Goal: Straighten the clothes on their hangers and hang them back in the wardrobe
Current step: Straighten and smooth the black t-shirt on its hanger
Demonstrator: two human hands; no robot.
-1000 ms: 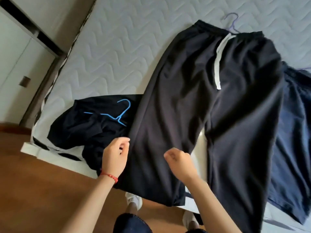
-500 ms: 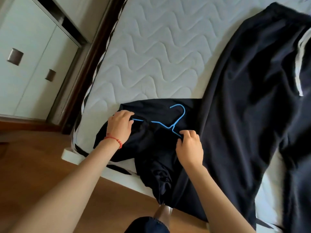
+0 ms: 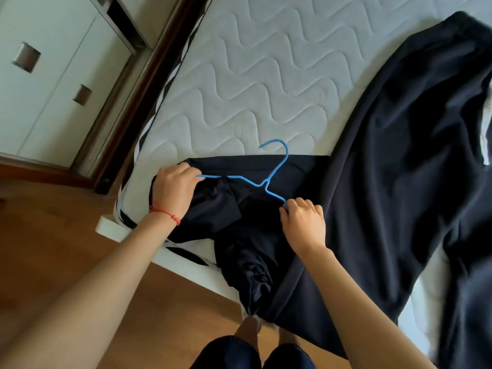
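A thin blue hanger (image 3: 269, 174) lies on a crumpled dark garment (image 3: 239, 225) at the near corner of the mattress (image 3: 266, 83). My left hand (image 3: 174, 189), with a red string on its wrist, grips the hanger's left arm end together with the dark cloth. My right hand (image 3: 303, 222) pinches the hanger's right arm end at the garment's edge. Part of the garment hangs over the bed's edge. Long black trousers (image 3: 399, 169) with a white drawstring lie spread to the right, overlapping the garment.
White cupboard doors (image 3: 40, 83) with square recessed handles stand at the upper left beyond a dark wooden bed frame (image 3: 138, 83). Wooden floor (image 3: 53, 249) runs below the bed's edge. My legs show at the bottom middle.
My hands left the black trousers and moved left onto the blue hanger, one at each arm end. The view swung left, and the hanger's hook now reaches onto the bare mattress.
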